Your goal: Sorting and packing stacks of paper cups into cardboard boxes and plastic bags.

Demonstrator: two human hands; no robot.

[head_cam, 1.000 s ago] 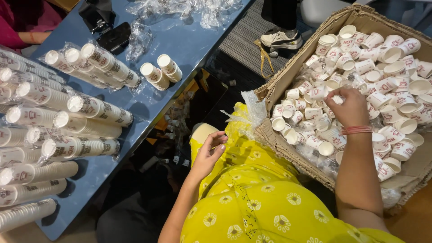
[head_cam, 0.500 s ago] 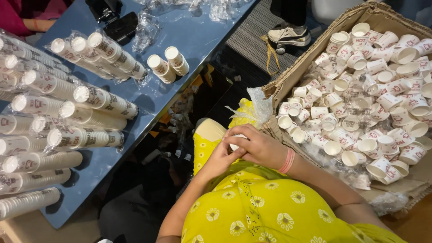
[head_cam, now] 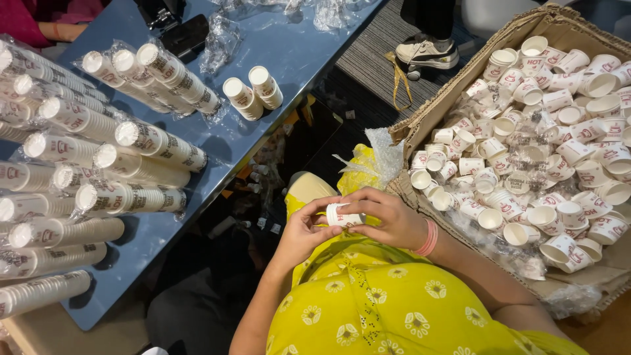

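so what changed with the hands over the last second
The right hand left the cardboard box of loose cups and came back to the lap, bringing a small paper cup. The left hand rose to meet it, and both now hold that cup. The sleeved cup stacks on the blue table stayed put.

A small white paper cup (head_cam: 343,215) with red print lies on its side. Both hands hold it above the lap

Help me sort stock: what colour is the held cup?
White with red print, cup; head view.
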